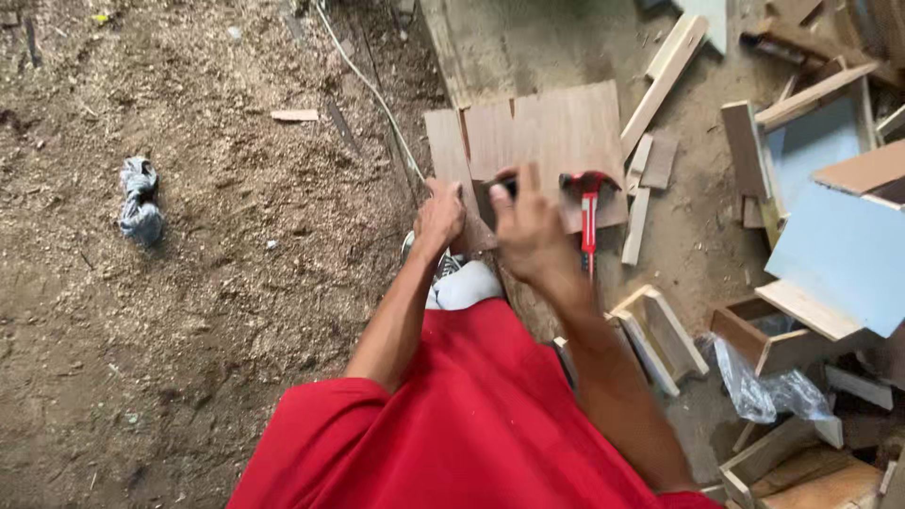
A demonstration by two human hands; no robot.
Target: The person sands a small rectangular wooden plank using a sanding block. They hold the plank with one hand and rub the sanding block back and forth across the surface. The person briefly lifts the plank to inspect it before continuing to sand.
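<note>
**Inspector:** State hand positions.

**Assistant:** The left hand (439, 219) rests knuckles-up on the narrow brown plywood strip (449, 155), fingers curled over it and pressing it down. The right hand (528, 231) is raised just beside it, fingers spread, pinching a small dark object (502, 183); blur prevents me telling what it is. The 2 hands sit close together but do not touch.

**Inspector:** Location of the workpiece?

**Assistant:** The strip lies on the sawdust-covered dirt floor (189, 283), touching the left edge of a wider flat brown plywood panel (561, 132). A red-handled claw hammer (588, 212) lies at that panel's lower right edge, just beside the right hand.

**Inspector:** Surroundings?

**Assistant:** Open pale wooden box frames (660, 335) and a light blue painted board (844, 250) stand to the right, a crumpled grey rag (139, 203) well apart on the left.

**Inspector:** Assessment of method?

**Assistant:** In my judgement, the holding hand should keep firm downward pressure with its fingers clear of the small item, the strip should stay flush against the panel, and the hammer should remain within reach.
</note>
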